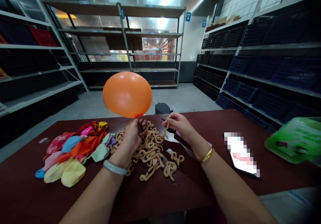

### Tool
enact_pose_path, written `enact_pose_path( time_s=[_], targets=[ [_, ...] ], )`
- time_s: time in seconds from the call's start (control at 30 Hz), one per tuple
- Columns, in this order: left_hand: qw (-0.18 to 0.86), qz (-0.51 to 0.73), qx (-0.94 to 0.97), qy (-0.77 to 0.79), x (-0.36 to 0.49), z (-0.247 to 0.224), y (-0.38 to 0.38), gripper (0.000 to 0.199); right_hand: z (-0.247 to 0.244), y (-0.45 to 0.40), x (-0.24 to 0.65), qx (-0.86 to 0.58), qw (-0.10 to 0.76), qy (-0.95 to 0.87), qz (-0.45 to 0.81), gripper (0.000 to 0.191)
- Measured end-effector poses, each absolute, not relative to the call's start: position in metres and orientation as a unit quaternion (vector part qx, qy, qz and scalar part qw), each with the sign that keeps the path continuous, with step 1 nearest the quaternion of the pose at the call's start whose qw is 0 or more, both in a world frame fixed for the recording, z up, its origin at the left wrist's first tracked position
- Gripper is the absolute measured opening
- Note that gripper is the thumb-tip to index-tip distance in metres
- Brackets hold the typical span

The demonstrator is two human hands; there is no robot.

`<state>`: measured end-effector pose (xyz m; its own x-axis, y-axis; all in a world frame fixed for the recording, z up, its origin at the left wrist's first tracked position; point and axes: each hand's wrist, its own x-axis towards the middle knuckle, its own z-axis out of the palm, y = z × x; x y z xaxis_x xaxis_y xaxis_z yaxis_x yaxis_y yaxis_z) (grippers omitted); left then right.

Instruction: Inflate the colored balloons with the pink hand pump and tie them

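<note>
My left hand (135,132) is closed around the neck of an inflated orange balloon (127,93), which stands up above it. My right hand (181,126) pinches a short tan cord-like strand (166,130) between thumb and fingers. A dark, slim thing with a pointed tip shows at that hand; its kind I cannot make out. Between and below both hands lies a heap of tan, curled, rope-like loops (152,147). Two small clumps of the same loops (170,170) sit apart at its right. Left of the heap is a pile of limp, uninflated balloons (72,147) in several colours.
On the dark red table (200,190), a phone (242,155) lies at the right, beside a green plastic package (293,140). A dark object (162,108) stands beyond the far edge. Shelves with crates (260,67) line the right; metal racks (120,33) stand behind.
</note>
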<state>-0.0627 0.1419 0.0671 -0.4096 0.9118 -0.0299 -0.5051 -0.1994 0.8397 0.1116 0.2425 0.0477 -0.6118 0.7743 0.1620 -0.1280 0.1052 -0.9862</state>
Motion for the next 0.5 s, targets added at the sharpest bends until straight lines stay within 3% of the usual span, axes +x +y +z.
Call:
enact_pose_path(
  time_s=[0.07, 0.17, 0.23, 0.33, 0.5],
  targets=[
    [0.491, 0.735, 0.238, 0.402, -0.061, 0.066, 0.143, 0.026, 0.050, 0.239, 0.111, -0.214, 0.386, -0.583, 0.682, 0.026],
    [0.514, 0.722, 0.220, 0.407, -0.054, 0.064, 0.144, 0.025, 0.052, 0.231, 0.105, -0.185, 0.413, -0.618, 0.643, 0.016],
    [0.528, 0.704, 0.222, 0.421, -0.046, 0.061, 0.144, 0.024, 0.055, 0.224, 0.102, -0.159, 0.423, -0.696, 0.559, 0.009],
    [0.520, 0.685, 0.241, 0.450, -0.035, 0.057, 0.144, 0.024, 0.059, 0.213, 0.102, -0.122, 0.417, -0.811, 0.392, 0.015],
    [0.386, 0.710, 0.303, 0.506, -0.026, 0.050, 0.144, 0.020, 0.063, 0.202, 0.104, -0.096, 0.379, -0.908, 0.154, 0.021]
  ],
)
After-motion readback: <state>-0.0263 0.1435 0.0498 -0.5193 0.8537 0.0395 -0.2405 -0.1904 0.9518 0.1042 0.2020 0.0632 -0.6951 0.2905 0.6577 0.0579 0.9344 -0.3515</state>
